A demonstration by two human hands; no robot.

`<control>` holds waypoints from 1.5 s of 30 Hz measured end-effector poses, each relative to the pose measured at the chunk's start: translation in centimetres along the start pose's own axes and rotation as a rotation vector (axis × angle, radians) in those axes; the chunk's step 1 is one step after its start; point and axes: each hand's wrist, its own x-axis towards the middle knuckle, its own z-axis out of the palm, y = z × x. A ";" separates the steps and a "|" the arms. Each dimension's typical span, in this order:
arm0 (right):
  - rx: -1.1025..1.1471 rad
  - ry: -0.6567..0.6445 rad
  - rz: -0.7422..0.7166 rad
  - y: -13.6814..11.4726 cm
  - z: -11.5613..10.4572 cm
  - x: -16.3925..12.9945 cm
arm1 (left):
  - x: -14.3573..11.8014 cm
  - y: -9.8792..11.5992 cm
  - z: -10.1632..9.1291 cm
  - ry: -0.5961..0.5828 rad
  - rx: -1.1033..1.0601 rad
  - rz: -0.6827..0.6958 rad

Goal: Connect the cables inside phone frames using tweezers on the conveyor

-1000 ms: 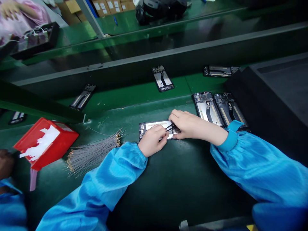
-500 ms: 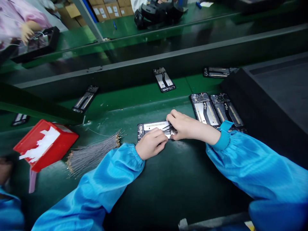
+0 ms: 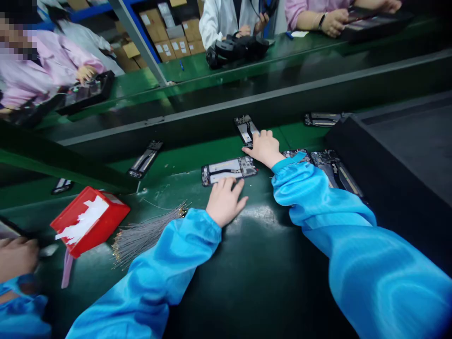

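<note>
Phone chassis [image 3: 229,170] lay opened on the dark bench, between two hands.

Left hand [image 3: 226,200] rested flat and open at its near edge, gripping nothing; right hand [image 3: 263,147] reached to the conveyor, fingers loosely curled onto a second chassis [image 3: 246,130], apparently mid-swap, which next called for a firm pinch. Six chassis showed, one wire bundle [image 3: 148,231], one red bin [image 3: 90,220].

red box [image 3: 90,220]; wire bundle [image 3: 148,233]; cardboard boxes [image 3: 176,30]; black tray [image 3: 399,146]

Right hand [image 3: 263,148] hides far phone frame's [image 3: 245,128] end.
</note>
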 end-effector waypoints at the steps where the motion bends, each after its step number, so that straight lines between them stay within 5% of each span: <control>1: 0.002 -0.003 0.037 -0.1 0.3 0.5 | 0.8 -0.7 -0.2 0.018 0.034 -0.064; 6: 0.026 -0.011 0.106 0.4 0.1 1.8 | 1.0 -3.9 -1.6 0.039 0.098 -0.171; 14: 0.022 0.108 0.015 3.8 -3.8 -4.0 | -6.5 -8.2 -4.7 -0.044 0.016 -0.135; 20: 0.231 0.108 -0.173 4.6 -6.8 -11.8 | -9.0 -6.8 -5.3 -0.106 0.061 -0.081; 25: 0.354 -0.014 -0.424 3.3 -6.0 -16.4 | -8.8 -5.2 -5.3 -0.111 0.267 -0.120; 32: 0.144 0.045 -0.241 3.3 -4.0 -15.8 | -8.5 -4.6 -4.6 -0.096 0.426 -0.099; 38: -0.078 0.042 -0.198 2.2 -3.0 -15.3 | -6.5 -4.1 -3.2 -0.012 0.112 -0.119; 45: 0.069 -0.084 -0.729 -1.9 -2.5 -17.8 | -3.5 -2.3 -1.8 0.035 -0.490 -0.176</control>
